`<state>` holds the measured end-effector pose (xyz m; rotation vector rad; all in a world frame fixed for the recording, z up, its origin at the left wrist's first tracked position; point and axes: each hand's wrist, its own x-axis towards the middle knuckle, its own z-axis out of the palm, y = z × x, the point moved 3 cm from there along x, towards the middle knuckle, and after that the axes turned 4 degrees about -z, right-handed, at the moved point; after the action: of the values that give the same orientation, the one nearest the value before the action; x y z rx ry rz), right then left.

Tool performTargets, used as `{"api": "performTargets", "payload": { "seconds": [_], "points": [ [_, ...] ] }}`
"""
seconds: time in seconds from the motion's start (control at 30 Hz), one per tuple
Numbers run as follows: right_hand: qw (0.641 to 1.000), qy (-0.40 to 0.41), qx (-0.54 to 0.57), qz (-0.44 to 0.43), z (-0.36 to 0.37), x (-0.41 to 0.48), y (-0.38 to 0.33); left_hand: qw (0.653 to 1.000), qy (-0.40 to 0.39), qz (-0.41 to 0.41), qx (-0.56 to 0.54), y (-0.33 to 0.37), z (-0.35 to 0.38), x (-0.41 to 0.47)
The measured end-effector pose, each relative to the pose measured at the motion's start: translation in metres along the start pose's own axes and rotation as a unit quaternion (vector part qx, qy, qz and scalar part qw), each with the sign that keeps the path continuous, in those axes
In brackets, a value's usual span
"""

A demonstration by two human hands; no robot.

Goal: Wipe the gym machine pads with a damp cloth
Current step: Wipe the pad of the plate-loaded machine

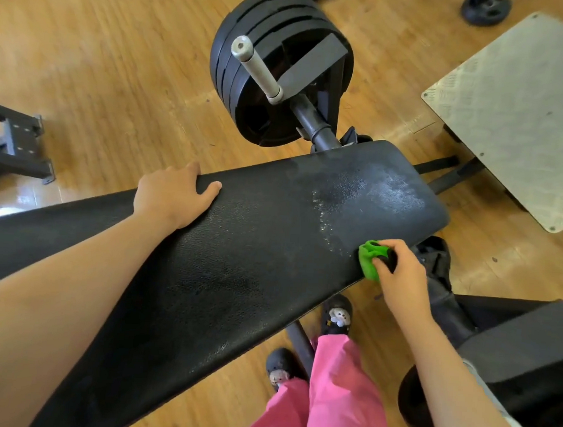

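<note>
While the long black pad (239, 243) ran diagonally across the shot, its long axis went from lower left up to the upper right, and the rounded end pointed toward the metal footplate (520, 108). It filled most of the middle of the view, sitting above the wooden floor (102, 57).

The left hand (173, 198) held the pad's far edge about halfway along, thumb lying flat on top and the fingers hooked over the far side, so I couldn't see their tips. The right hand (400, 278) was down at the near edge, close to the rounded end, with its fingers wrapped tight round a scrunched-up green cloth (367, 262). The cloth was touching the pad right on that near edge.

Up by the rounded end there was a shiny wet patch (389, 193), with a line of little droplets running from it down toward the cloth. The rest of the surface looked duller.

Just past the far edge stood a stack of black weight plates (275, 66) on a grey peg (255, 71). Under the pad you could see pink trousers (329, 395) and black clogs (337, 314) with little charms. Another black cushion (510, 356) sat at the lower right.
</note>
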<state>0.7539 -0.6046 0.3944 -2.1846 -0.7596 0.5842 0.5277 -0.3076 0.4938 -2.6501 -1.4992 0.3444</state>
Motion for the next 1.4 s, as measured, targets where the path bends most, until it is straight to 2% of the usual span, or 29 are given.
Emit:
{"api": "performTargets", "payload": {
  "seconds": [0.1, 0.2, 0.33, 0.43, 0.5, 0.6, 0.7, 0.83, 0.97, 1.07, 1.13, 1.4],
  "points": [
    [0.998, 0.032, -0.035, 0.035, 0.0, 0.011, 0.006, 1.0, 0.001, 0.001, -0.004, 0.0, 0.0, 0.001],
    [0.996, 0.066, -0.017, 0.061, 0.004, 0.0, -0.003, 1.0, -0.002, 0.001, -0.003, 0.001, -0.002, 0.001],
    [0.995, 0.05, 0.076, 0.038, 0.015, -0.053, -0.032, 1.0, -0.001, 0.0, -0.005, 0.002, -0.002, 0.001],
    [0.995, 0.031, 0.096, 0.026, 0.026, -0.079, -0.037, 1.0, -0.004, 0.001, -0.003, 0.002, -0.002, 0.001],
    [0.994, 0.048, 0.091, 0.033, 0.027, -0.075, -0.029, 1.0, -0.005, 0.0, -0.005, 0.002, -0.001, 0.002],
    [0.989, 0.101, 0.07, 0.078, 0.02, -0.05, -0.007, 1.0, -0.006, 0.001, -0.002, 0.002, -0.001, 0.003],
    [0.982, 0.12, 0.057, 0.132, 0.014, -0.028, 0.012, 1.0, -0.006, 0.003, 0.0, 0.003, -0.001, 0.003],
    [0.987, 0.107, 0.064, 0.097, 0.016, -0.045, -0.014, 1.0, -0.001, 0.004, -0.002, 0.003, -0.001, 0.003],
    [0.996, 0.036, 0.081, 0.017, 0.034, -0.09, -0.054, 1.0, 0.0, 0.006, -0.003, 0.003, -0.001, 0.003],
    [0.997, -0.005, 0.075, -0.02, 0.032, -0.081, -0.055, 1.0, 0.002, 0.006, -0.004, 0.004, -0.001, 0.003],
    [0.998, -0.005, 0.049, -0.036, 0.026, -0.058, -0.047, 1.0, 0.001, 0.006, -0.004, 0.004, -0.001, 0.004],
    [0.998, 0.017, -0.049, 0.045, 0.013, 0.017, -0.012, 1.0, -0.005, -0.001, -0.005, 0.003, 0.0, 0.004]
  ]
}}
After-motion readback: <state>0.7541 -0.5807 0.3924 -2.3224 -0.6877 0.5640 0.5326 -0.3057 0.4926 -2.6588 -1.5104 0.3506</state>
